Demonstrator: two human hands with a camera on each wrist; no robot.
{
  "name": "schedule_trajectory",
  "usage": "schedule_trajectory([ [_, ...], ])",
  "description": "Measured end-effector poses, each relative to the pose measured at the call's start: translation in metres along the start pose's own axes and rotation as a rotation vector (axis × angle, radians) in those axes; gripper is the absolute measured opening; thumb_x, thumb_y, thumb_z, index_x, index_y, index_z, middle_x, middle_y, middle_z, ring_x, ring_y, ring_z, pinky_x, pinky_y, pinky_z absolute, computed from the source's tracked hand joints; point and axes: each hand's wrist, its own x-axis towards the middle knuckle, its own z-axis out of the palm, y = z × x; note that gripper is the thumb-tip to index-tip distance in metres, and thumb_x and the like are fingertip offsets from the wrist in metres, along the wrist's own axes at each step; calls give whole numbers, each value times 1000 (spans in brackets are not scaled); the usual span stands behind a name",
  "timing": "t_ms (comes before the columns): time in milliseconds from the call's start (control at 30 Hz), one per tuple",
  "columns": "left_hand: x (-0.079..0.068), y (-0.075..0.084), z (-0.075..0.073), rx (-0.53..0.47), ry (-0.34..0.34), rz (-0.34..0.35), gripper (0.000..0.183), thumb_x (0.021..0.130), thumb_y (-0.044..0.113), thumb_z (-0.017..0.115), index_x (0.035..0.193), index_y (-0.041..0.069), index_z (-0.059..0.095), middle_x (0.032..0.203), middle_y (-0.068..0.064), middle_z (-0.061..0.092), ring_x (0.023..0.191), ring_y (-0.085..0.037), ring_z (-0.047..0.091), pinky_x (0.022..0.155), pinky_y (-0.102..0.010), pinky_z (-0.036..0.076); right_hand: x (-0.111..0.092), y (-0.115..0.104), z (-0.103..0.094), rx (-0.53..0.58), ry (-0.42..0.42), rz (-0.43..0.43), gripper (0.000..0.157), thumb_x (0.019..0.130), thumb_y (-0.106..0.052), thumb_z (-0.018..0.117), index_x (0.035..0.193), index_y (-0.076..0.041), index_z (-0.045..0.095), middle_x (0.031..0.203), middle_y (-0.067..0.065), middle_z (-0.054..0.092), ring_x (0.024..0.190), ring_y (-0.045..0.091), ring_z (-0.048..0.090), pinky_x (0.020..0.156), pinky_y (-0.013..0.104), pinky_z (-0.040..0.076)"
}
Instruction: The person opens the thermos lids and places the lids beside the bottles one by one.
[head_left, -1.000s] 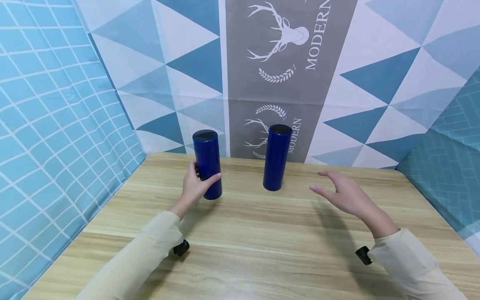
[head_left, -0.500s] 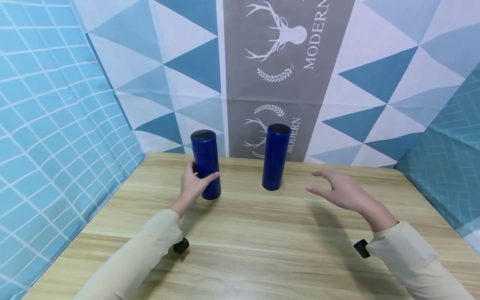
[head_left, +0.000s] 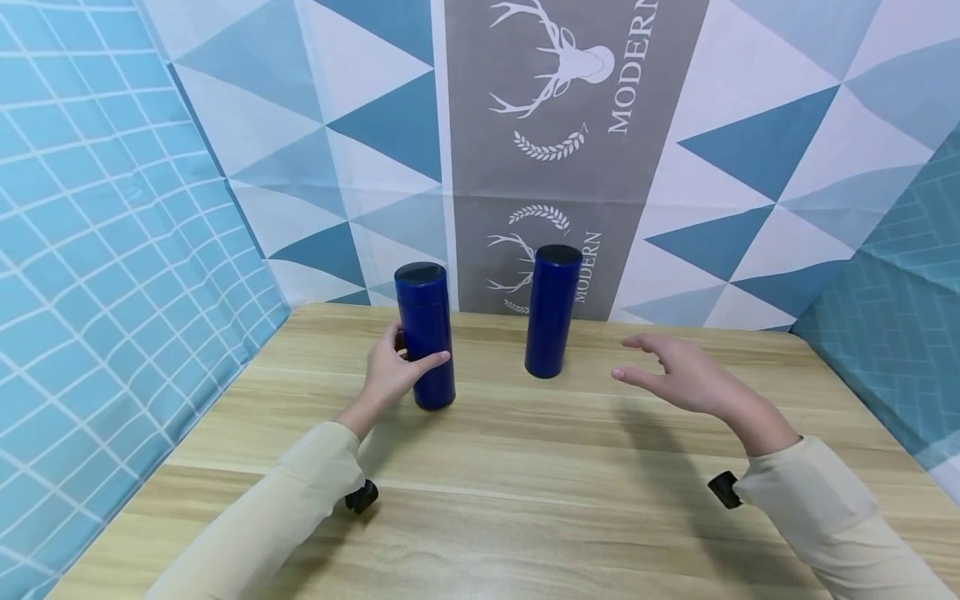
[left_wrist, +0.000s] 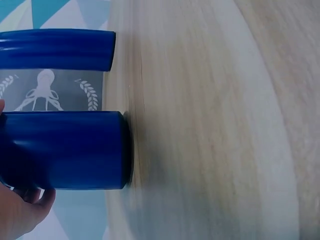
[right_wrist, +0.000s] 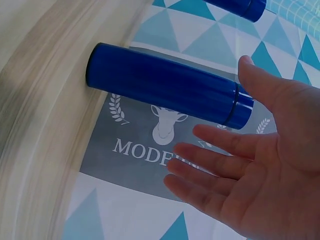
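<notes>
Two dark blue thermos flasks with black tops stand upright in the head view. My left hand point(head_left: 392, 367) grips the left flask point(head_left: 426, 329) around its lower half, thumb across the front. In the left wrist view this flask point(left_wrist: 65, 150) shows its base close to the tabletop; whether it touches is hard to tell. The right flask point(head_left: 553, 312) stands on the table, apart from both hands. To its right, my right hand point(head_left: 686, 377) hovers over the table, holding nothing. The right wrist view shows its fingers extended, thumb apart, near the right flask point(right_wrist: 162, 85).
A wood-grain table point(head_left: 480, 508) lies under both flasks. Behind it rises a patterned backdrop point(head_left: 543, 179) with a deer print, close behind the right flask. A blue gridded sheet point(head_left: 112, 233) borders the left side, and a teal one point(head_left: 892, 333) the right.
In the last half second the left flask has shifted slightly right and nearer to me in my left hand. The right hand has barely moved, and the right flask stays in place.
</notes>
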Motion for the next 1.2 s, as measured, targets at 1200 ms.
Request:
schedule_trajectory([
  [1200,-30,28,37,-8,-202,201,69,70,24,85,128,8,52,122,-13,63,114,-28,61,99,-47,51,13,-25,1,269,53,-207,50,91,-34,65,133,-9,53,136,14,58,122,33,57,103,53,46],
])
